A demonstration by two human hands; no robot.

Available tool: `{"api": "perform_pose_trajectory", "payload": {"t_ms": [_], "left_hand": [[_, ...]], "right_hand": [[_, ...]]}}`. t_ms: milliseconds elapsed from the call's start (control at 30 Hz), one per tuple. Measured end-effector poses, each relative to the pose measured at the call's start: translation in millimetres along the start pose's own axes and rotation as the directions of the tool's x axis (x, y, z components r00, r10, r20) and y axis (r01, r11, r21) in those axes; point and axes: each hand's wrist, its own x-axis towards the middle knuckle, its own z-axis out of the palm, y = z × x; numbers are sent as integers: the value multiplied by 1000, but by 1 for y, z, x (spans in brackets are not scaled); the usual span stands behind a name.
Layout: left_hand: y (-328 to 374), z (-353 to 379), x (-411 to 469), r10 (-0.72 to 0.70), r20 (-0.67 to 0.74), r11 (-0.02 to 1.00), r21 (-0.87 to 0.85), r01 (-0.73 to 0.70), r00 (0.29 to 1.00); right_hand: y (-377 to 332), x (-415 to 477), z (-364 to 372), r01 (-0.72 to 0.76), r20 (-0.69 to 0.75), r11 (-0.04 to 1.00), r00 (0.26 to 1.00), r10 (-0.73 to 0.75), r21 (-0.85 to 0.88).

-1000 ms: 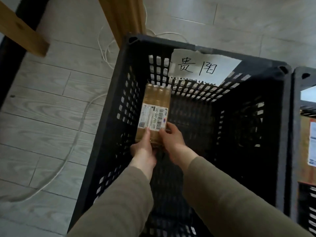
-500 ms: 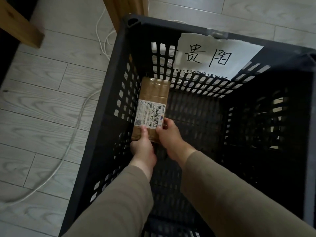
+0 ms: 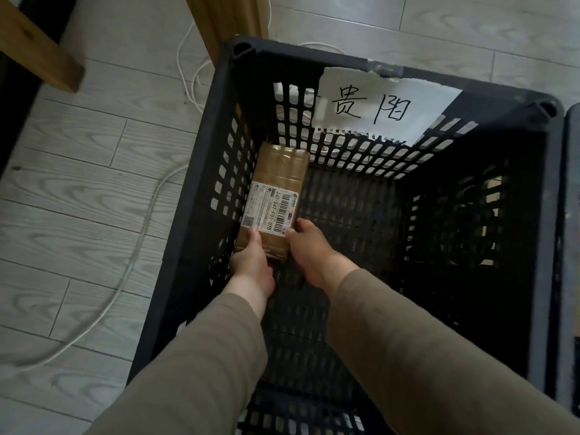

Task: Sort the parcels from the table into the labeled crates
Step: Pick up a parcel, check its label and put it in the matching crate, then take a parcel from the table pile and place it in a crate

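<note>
Downward, a pale wood-effect floor (image 3: 78, 230) is seen, with a large black lattice crate (image 3: 197, 183) set on it. Two olive-brown sleeves (image 3: 204, 372) are extended into the crate from its near side. A wooden table leg (image 3: 232, 17) is seen just behind the crate's far left corner. A torn white paper label (image 3: 386, 111) with two handwritten Chinese characters is taped to the crate's far wall. Inside the crate, along its left wall, a long brown parcel (image 3: 279, 171) wrapped in clear tape is held low; whether the crate's bottom is touched cannot be told. The parcel's near end is gripped by both hands: the left hand (image 3: 251, 265) is curled round the corner nearer the crate's left wall, thumb laid on top, and the right hand (image 3: 310, 249) is curled round the other near corner, thumb likewise on top. A white shipping label (image 3: 271, 211) with a barcode is stuck to the parcel's upper face. A thin white cable (image 3: 147, 215) is trailed over the floor left of the crate.

By judgement, the sorting is caught mid-delivery: this parcel is inside a labeled crate but not yet let go, and it is the only parcel seen there. Release and withdrawal of the hands are left. The table top is not shown, so the number of parcels left to be sorted cannot be told.
</note>
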Motion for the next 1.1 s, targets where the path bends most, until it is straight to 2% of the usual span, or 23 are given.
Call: {"api": "perform_pose_trajectory", "payload": {"t_ms": [133, 200, 400, 567, 667, 833, 1100], "left_hand": [[4, -1, -19, -46, -63, 998, 44, 48, 997], [7, -1, -36, -62, -70, 996, 66, 67, 996], [24, 1, -105, -43, 61, 985, 169, 33, 997], [55, 2, -178, 76, 164, 927, 352, -131, 984], [76, 1, -225, 116, 234, 894, 399, -204, 965], [106, -17, -320, 179, 344, 867, 388, -313, 922], [122, -82, -469, 298, 447, 829, 317, -461, 843]], "right_hand": [[-9, -30, -13, -15, -51, 992, 999, 9, -123], [-17, -50, -23, -14, -75, 991, 997, 4, -132], [-52, -113, -47, -30, -164, 988, 986, 5, -151], [-98, -189, -60, 15, -207, 989, 977, -45, -148], [-126, -235, -62, 39, -219, 992, 974, -65, -124], [-167, -324, -63, 138, -197, 981, 967, -164, -137], [-195, -484, -61, 321, -129, 897, 919, -372, -305]]}}
